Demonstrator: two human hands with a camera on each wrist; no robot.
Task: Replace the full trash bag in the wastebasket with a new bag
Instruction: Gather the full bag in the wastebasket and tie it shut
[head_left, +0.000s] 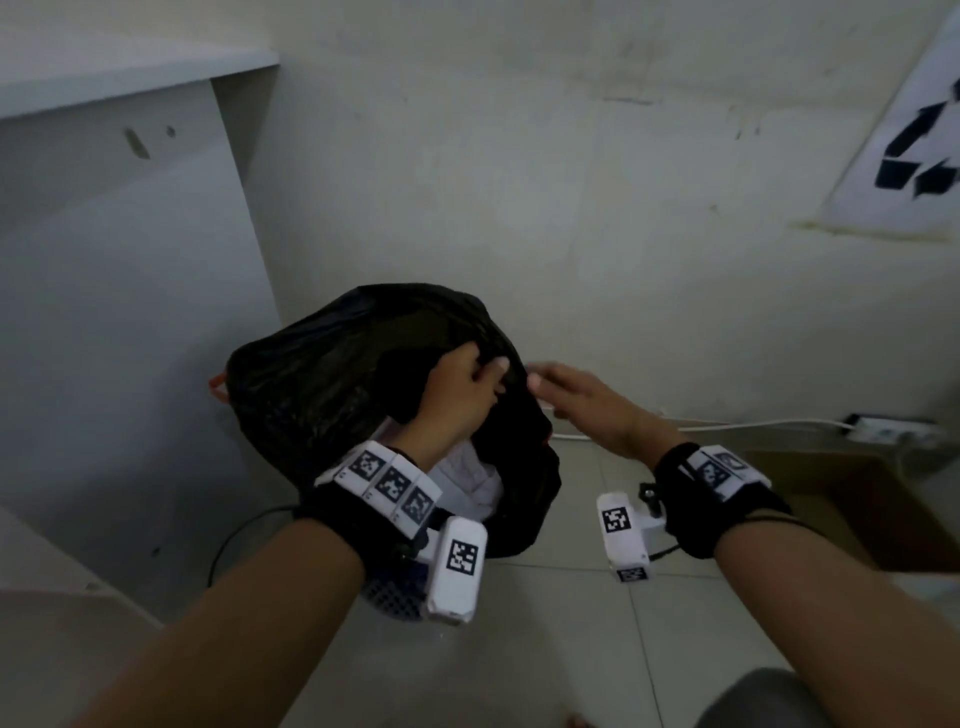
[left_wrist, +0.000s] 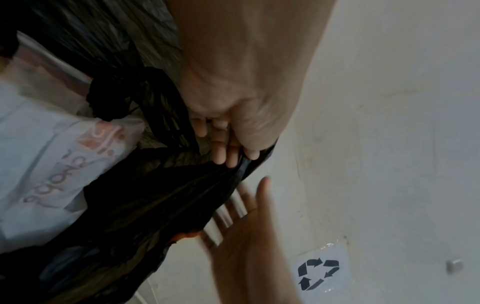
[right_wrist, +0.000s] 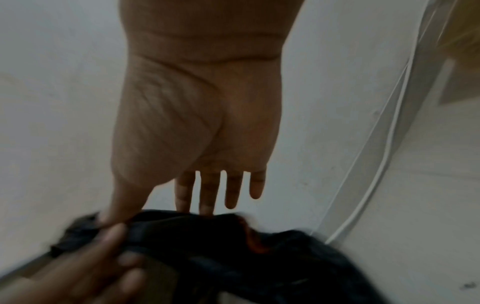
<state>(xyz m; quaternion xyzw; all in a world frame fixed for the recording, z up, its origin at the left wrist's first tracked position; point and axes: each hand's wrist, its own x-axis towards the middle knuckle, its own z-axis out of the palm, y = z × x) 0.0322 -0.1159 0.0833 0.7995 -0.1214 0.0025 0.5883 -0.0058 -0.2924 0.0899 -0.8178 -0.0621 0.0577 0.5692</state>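
Black bag sits full in the wastebasket, rim pulled up loose around the top; only a patch of the blue mesh basket shows, under the left wrist. Orange drawstring pokes out at the bag's far-left edge. Inside the bag, just below the left palm: white plastic trash with pinkish print.

Left hand grips the bag rim, fingers and thumb curled over a gathered fold of black film.

Right hand is just right of the left, fingers spread and straight, holding nothing. Fingertips at the bag's edge; touching or just short, can't tell, blurred.

Beyond the right hand: white cable along the wall base, power strip, brown box. Recycling sign on the wall above.
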